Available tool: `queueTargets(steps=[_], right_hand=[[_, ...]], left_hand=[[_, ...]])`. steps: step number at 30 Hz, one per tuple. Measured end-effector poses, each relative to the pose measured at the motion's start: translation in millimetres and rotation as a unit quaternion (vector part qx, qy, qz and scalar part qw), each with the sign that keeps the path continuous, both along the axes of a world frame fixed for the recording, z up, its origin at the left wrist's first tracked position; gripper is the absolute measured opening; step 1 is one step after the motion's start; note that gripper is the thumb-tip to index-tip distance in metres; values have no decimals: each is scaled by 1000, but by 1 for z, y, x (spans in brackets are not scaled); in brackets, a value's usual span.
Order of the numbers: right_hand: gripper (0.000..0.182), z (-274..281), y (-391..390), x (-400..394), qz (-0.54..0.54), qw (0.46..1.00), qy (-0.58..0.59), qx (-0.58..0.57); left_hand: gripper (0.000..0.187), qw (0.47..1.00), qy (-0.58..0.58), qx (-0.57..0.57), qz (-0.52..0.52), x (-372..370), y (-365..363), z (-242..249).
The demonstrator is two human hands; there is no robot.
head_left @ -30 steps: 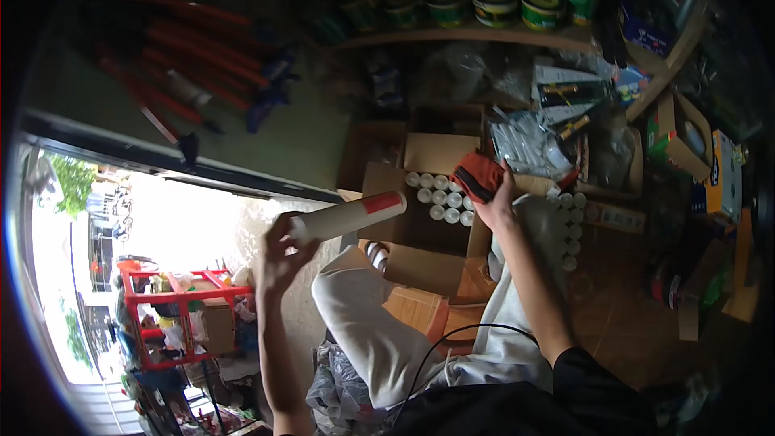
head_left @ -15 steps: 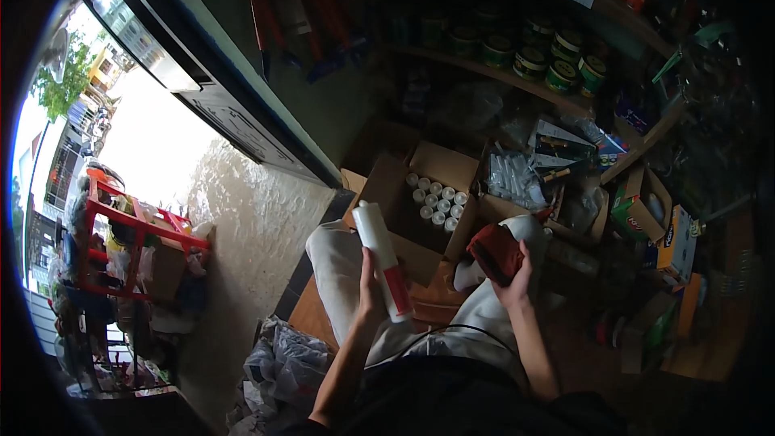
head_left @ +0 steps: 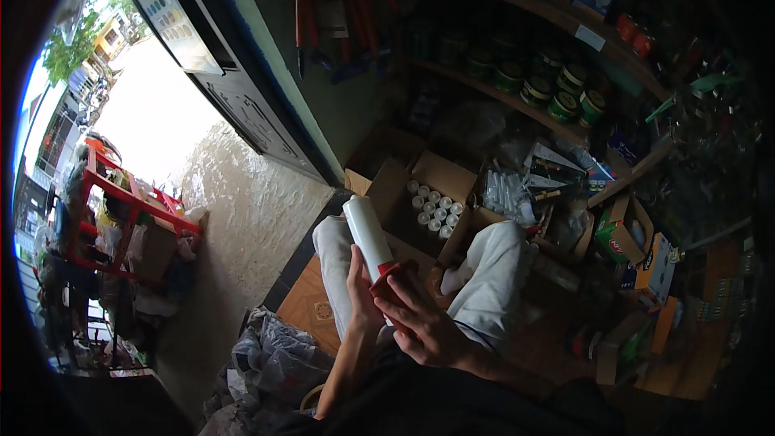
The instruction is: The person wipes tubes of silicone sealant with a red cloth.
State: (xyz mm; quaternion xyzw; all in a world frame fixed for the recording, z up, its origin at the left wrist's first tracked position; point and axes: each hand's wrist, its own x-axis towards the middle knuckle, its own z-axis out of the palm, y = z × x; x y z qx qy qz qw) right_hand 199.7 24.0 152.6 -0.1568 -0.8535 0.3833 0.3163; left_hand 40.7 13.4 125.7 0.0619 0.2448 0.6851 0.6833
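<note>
A white sealant cartridge [head_left: 369, 230] leans up and to the left in front of my lap. My left hand [head_left: 363, 299] is closed round its lower part, with the thumb and fingers along the side. My right hand [head_left: 421, 324] presses a dark red cloth [head_left: 394, 273] against the lower part of the cartridge, fingers bent over it. The cloth and both hands hide the cartridge's lower end. Beyond my knees stands an open cardboard box [head_left: 393, 194] with several upright white cartridges [head_left: 433, 203] packed in its right side.
Clear plastic nozzles [head_left: 507, 192] lie in a bag right of the box. More small boxes [head_left: 622, 234] stand further right. Green tins [head_left: 537, 90] line a shelf. Crumpled grey plastic [head_left: 274, 363] lies by my left leg. An open door [head_left: 242, 105] and a red rack [head_left: 121, 210] are at left.
My right hand has brought the red cloth from above my right knee across to the cartridge. The cartridge has shifted slightly left and up in view, and the head view has turned a little.
</note>
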Motion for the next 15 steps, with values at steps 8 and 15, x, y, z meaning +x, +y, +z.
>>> queueTargets(steps=[8, 15], right_hand=[[53, 17, 58, -29, -86, 995, 6, 51], [53, 39, 68, -42, -72, 996, 26, -53]], left_hand=[[64, 994, 105, -34, -4, 25, -11, 17], [56, 997, 4, -65, 31, 25, -16, 24]])
